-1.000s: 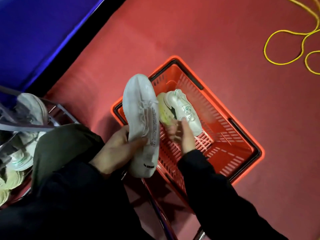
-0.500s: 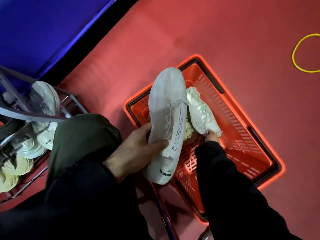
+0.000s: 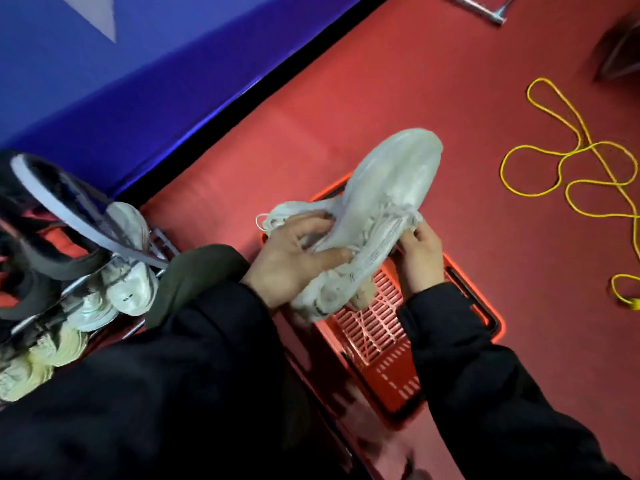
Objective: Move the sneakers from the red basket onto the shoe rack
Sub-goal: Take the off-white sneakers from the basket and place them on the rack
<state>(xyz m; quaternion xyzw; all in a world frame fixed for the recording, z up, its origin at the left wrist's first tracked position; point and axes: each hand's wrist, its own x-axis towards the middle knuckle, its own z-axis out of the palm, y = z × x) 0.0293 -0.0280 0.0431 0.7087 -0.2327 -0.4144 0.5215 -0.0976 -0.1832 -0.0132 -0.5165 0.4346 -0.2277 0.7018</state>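
While both sneakers are held above the basket, these points apply.
Shoe rack (image 3: 104, 282): at the left, with several pale shoes already on its bars; a free spot should be picked before the carry, and none can be made out from here.
Left hand (image 3: 294, 258): fingers and thumb are curled round the two white sneakers (image 3: 374, 216), pressed together; the grip is best kept at mid-length so that neither slips.
Right hand (image 3: 419, 258): fingertips pinch the laces on the right side of the pair; loose laces should be gathered so that they do not snag.
Red basket (image 3: 485, 306): under the hands; its visible floor seems bare, though part is covered.
Hidden: the second sneaker is mostly masked by the first, motion blur smears the toes, and the rack's lower left runs out of view.
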